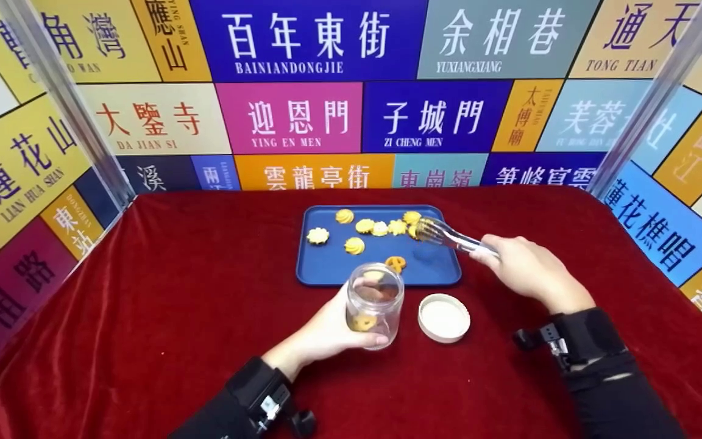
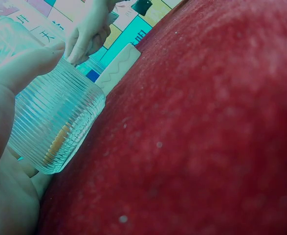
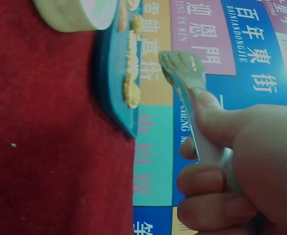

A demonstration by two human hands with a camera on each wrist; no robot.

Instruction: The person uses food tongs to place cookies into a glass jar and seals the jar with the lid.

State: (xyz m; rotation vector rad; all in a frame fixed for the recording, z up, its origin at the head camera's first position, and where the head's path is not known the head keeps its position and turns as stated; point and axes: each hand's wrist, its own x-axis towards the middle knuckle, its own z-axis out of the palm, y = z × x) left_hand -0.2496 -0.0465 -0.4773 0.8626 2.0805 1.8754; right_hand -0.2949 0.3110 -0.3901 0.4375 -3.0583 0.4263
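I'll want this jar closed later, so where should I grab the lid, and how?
Probably pinch the lid across its round side wall, coming from above and the right: it lies flat on the red cloth, and the held jar is close on its left.

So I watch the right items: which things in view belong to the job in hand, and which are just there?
Likely part of the job:
jar, in the left hand
tongs, in the right hand
cookies
tray
lid, perhaps the jar's

Just there:
red cloth
sign wall
metal posts
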